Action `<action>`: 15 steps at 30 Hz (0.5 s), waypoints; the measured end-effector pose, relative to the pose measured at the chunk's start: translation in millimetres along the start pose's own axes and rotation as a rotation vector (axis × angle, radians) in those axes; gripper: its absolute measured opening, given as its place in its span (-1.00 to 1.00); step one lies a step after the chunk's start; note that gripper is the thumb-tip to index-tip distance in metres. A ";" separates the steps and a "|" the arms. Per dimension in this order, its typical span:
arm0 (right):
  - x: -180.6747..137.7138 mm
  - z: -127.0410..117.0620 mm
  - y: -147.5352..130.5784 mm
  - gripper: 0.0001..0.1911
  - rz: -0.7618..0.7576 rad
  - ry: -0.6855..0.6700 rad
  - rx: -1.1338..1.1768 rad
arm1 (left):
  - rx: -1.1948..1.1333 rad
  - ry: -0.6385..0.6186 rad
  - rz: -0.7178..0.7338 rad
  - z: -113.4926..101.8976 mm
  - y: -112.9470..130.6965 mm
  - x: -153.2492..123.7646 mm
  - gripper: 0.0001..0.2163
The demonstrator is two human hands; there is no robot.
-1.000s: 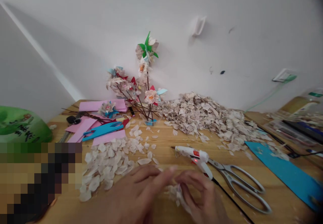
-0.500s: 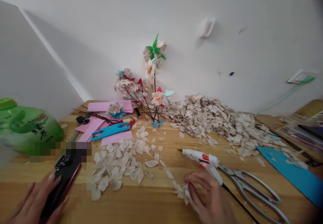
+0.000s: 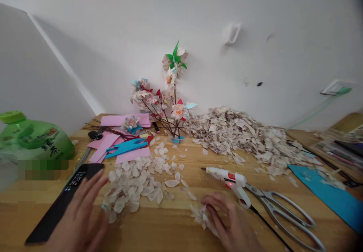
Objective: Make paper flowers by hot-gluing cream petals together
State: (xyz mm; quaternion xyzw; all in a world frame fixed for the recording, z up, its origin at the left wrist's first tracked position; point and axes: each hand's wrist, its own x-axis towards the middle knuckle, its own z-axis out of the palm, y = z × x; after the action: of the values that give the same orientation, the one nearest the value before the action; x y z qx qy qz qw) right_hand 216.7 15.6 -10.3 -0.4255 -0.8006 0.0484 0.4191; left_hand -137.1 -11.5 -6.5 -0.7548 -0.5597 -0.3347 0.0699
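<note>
My right hand pinches a small pale petal flower just above the wooden table. Beside that hand lies a white glue gun with a red light lit and its dark tip pointing left. My left hand is open, fingers apart and somewhat blurred, over the right side of a black phone whose screen shows the time. To the right of the left hand, loose pale petals are spread across the table.
Large metal scissors lie right of the glue gun. A heap of dried petals and paper flowers on twigs stand by the wall. Pink paper, a blue sheet and a green bottle lie around.
My left hand has come off the phone and moved right, with its fingers spread; the phone now lies flat on the table. My right hand, still pinching the flower, has shifted slightly left.
</note>
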 end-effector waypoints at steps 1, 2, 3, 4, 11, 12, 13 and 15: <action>-0.2 0.4 0.0 -0.80 -0.006 -0.019 -0.007 | 0.055 -0.022 -0.009 3.7 16.6 8.8 -0.37; -0.4 1.1 0.2 -0.80 -0.007 -0.038 -0.012 | 0.075 -0.055 0.038 7.3 32.8 18.0 -0.39; -0.5 1.8 0.5 -0.80 -0.007 -0.052 -0.015 | 0.079 -0.077 0.102 10.7 48.1 27.2 -0.39; -0.4 2.5 0.7 -0.80 -0.008 -0.061 -0.019 | 0.078 -0.082 0.165 13.9 62.0 35.9 -0.40; 7.5 0.0 -2.1 -0.83 -0.076 -0.050 -0.063 | -0.157 -0.177 0.452 31.7 115.0 67.2 -0.38; 8.1 -0.6 -2.2 -0.82 -0.082 -0.048 -0.070 | -0.193 -0.190 0.456 32.3 117.7 68.0 -0.37; 8.4 -0.9 -2.1 -0.81 -0.087 -0.044 -0.078 | -0.220 -0.201 0.452 32.1 119.7 68.4 -0.36; 8.5 -1.2 -1.7 -0.79 -0.096 -0.040 -0.090 | -0.249 -0.213 0.427 30.5 122.3 68.6 -0.36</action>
State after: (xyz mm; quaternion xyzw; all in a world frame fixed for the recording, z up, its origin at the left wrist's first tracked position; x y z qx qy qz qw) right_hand 214.0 20.3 -3.4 -0.4038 -0.8298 0.0008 0.3853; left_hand -4.7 13.4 43.1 -0.8895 -0.3467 -0.2973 -0.0136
